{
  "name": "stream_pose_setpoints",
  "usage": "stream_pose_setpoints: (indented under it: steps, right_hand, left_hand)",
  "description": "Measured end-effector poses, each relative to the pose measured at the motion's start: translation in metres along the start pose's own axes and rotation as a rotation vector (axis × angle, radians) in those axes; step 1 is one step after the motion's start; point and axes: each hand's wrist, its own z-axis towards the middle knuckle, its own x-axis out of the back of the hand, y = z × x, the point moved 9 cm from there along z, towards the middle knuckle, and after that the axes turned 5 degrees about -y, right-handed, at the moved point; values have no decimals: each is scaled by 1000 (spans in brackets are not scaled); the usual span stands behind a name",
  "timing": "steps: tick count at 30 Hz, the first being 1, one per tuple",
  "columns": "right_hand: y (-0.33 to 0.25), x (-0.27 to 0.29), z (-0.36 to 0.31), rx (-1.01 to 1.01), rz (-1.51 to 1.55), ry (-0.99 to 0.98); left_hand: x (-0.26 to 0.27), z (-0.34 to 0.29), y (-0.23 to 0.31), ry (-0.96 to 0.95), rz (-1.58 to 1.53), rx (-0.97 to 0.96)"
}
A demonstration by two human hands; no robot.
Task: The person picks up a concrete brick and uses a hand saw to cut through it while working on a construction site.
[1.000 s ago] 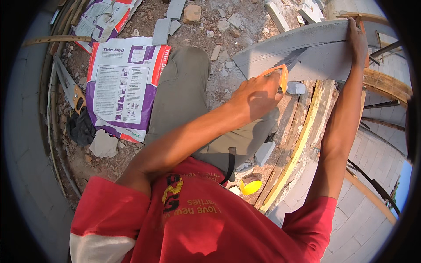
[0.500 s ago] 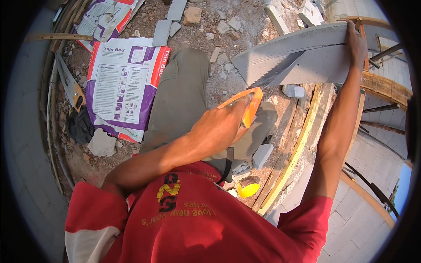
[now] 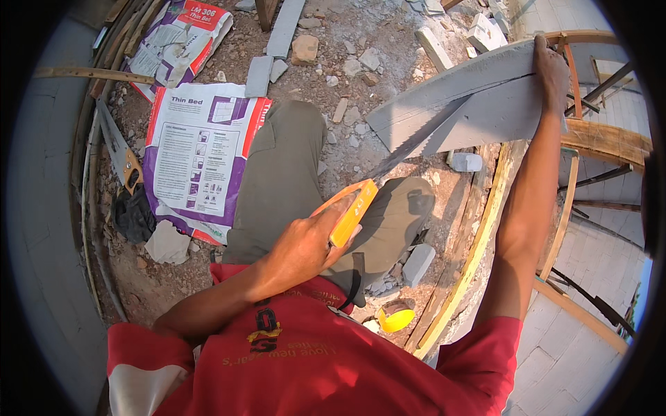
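My left hand [image 3: 302, 243] is wrapped round the orange handle of a handsaw [image 3: 362, 206]. The toothed blade slants up and away to the right, into a dark cut line on a grey concrete block [image 3: 503, 114]. My right hand [image 3: 551, 76] grips the block's far right end, with the arm stretched out. The block lies tilted across the rubble and timber, and its left end narrows to a corner. My bent knees in grey-green trousers are between the handle and the ground bags.
Printed purple, white and red bags [image 3: 198, 152] lie at left, beside a second handsaw [image 3: 119, 149] and a black cloth [image 3: 132, 215]. A yellow tape measure [image 3: 396, 319] sits near my lap. Timber planks [image 3: 472, 256] run at right. Broken blocks [image 3: 418, 265] and rubble cover the ground.
My left hand has drawn the saw back toward my body, down and to the left, so more blade shows outside the block. My right hand still holds the block's end.
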Motion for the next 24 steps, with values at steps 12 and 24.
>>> stream_pose_setpoints:
  steps: [12, 24]
  right_hand:
    - [-49, -3, -23, 199, 25, 229]
    - [17, -8, -20, -145, 179, -40]
  left_hand:
    - [12, 7, 12, 62, 83, -25]
    - [-29, 58, 2, -73, 36, 45]
